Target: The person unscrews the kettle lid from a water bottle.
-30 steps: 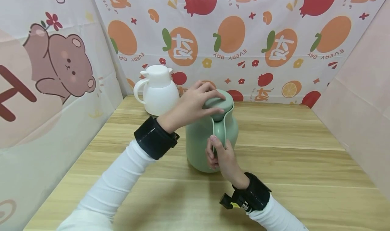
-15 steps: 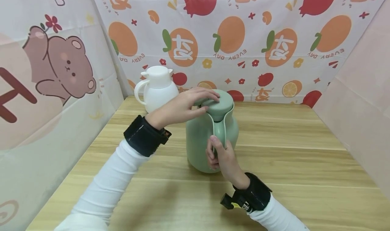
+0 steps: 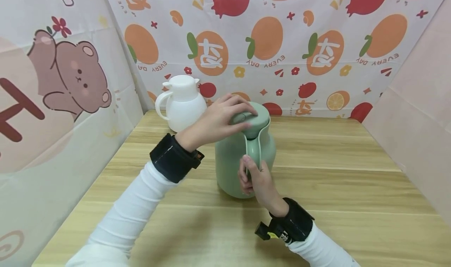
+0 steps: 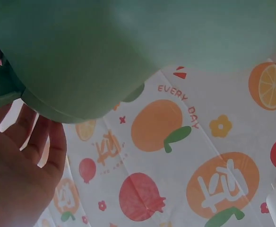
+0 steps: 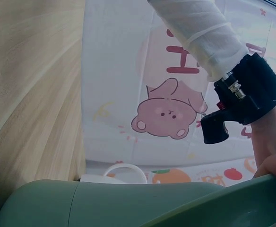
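Note:
A light green thermos jug point(image 3: 229, 161) stands upright on the wooden table, its round lid point(image 3: 261, 118) on top and its handle point(image 3: 253, 147) towards me. My left hand point(image 3: 222, 118) lies across the lid from the left, fingers over the top and thumb along the near side. Low on the handle, my right hand point(image 3: 258, 181) grips with its fingers wrapped round and the thumb up. The left wrist view shows the green jug point(image 4: 81, 61) close up, with fingers point(image 4: 57, 142) at its edge. In the right wrist view the jug point(image 5: 119, 203) fills the bottom.
Behind and to the left stands a white jug point(image 3: 184, 106) with a handle, near the patterned back curtain point(image 3: 239, 36). Fabric walls also bound the table point(image 3: 334, 173) on the left and right. Both wrists wear black straps with cameras.
My left hand slid left across the lid, then came partly back to the right over it. My right hand stays on the handle, and the jug has not visibly shifted.

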Demonstrator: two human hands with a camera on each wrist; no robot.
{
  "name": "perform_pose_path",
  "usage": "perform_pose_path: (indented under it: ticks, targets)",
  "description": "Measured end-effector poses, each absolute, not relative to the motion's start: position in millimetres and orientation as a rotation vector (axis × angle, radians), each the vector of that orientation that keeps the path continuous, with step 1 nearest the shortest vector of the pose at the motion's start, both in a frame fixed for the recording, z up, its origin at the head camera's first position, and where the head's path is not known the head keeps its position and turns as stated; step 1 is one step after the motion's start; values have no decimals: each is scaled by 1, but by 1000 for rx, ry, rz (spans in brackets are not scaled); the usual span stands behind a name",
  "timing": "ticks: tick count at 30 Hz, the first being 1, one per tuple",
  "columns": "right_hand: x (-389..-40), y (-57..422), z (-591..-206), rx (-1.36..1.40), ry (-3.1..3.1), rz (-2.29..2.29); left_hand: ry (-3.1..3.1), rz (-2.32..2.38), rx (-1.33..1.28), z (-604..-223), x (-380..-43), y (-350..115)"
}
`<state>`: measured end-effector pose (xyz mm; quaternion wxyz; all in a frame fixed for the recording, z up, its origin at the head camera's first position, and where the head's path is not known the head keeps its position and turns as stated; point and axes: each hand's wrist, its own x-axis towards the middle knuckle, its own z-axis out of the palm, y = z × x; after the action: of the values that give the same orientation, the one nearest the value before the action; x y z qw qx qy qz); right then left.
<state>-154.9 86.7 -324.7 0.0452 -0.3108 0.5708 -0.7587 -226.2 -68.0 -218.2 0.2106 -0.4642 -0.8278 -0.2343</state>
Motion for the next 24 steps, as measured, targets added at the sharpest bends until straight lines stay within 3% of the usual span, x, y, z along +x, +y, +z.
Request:
perform_pose_path:
  ticks: [13,19,24]
  targets:
    - [-155,88,-323,-956,1755,-2311,-2315,-1317,-1396,-223,-238,-90]
    - [-154,87,-323,-948,1753,-2310,-2289,-1249,-1457,-226,-239,-91]
    - [-154,88,-322,-948,1749,-2313,-2309,-993,-1336,-226,-233,-86]
